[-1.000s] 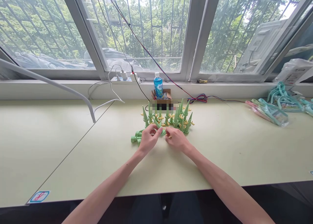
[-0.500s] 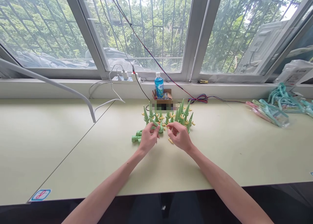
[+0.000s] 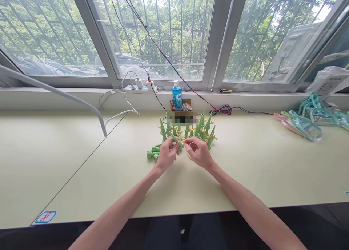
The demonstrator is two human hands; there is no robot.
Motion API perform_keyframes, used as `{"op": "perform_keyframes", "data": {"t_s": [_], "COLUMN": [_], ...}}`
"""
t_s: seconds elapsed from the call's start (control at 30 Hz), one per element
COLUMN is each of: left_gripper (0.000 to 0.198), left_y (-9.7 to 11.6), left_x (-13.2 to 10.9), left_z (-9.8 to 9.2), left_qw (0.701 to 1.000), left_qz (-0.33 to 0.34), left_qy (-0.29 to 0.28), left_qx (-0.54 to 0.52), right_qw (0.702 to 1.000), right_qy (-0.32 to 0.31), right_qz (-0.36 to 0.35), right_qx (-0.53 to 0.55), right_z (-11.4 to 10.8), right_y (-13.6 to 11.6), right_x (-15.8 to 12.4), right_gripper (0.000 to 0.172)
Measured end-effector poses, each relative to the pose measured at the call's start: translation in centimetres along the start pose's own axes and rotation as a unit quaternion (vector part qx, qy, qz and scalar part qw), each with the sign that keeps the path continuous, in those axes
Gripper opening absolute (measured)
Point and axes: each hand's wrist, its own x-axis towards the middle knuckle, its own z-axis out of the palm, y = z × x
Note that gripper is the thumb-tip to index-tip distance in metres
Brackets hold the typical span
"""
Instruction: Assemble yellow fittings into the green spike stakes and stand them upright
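My left hand (image 3: 167, 153) is closed round a green plant watering spike (image 3: 175, 137), its pointed end tilted up and to the left. My right hand (image 3: 200, 153) pinches a small yellow valve (image 3: 183, 143) against the side of that spike; how far in it sits I cannot tell. Behind both hands stand several upright green spikes (image 3: 200, 126) with yellow valves on them. Beside my left hand, several green spikes (image 3: 151, 154) lie on the table. A loose yellow valve (image 3: 189, 157) lies under my right hand, partly hidden by it.
At the back, a blue bottle (image 3: 177, 97) stands in a small cardboard box (image 3: 188, 106). A bundled cable (image 3: 222, 110) lies to its right. Bagged plastic items (image 3: 305, 126) are at the far right. A white tube (image 3: 68, 91) arches over the table's left side.
My right hand has brought the yellow valve left to the spike, and the two now touch. My left hand has turned the spike slightly and shifted it a little to the right.
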Motion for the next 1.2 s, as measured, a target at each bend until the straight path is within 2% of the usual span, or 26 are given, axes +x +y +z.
{"op": "perform_keyframes", "data": {"t_s": [0.83, 1.2], "left_gripper": [0.019, 0.027], "left_y": [-0.2, -0.04], "left_x": [-0.21, -0.13], "left_z": [0.05, 0.05], "left_qw": [0.999, 0.999], "left_qz": [0.024, 0.025], "left_qy": [-0.027, -0.017], "left_qx": [0.013, -0.011], "right_qw": [1.0, 1.0], "right_qy": [-0.007, -0.006], "right_qz": [-0.002, 0.005], "right_qx": [-0.015, -0.008], "right_z": [0.07, 0.08], "right_y": [-0.08, 0.36], "right_x": [0.01, 0.12], "right_gripper": [0.014, 0.018]}}
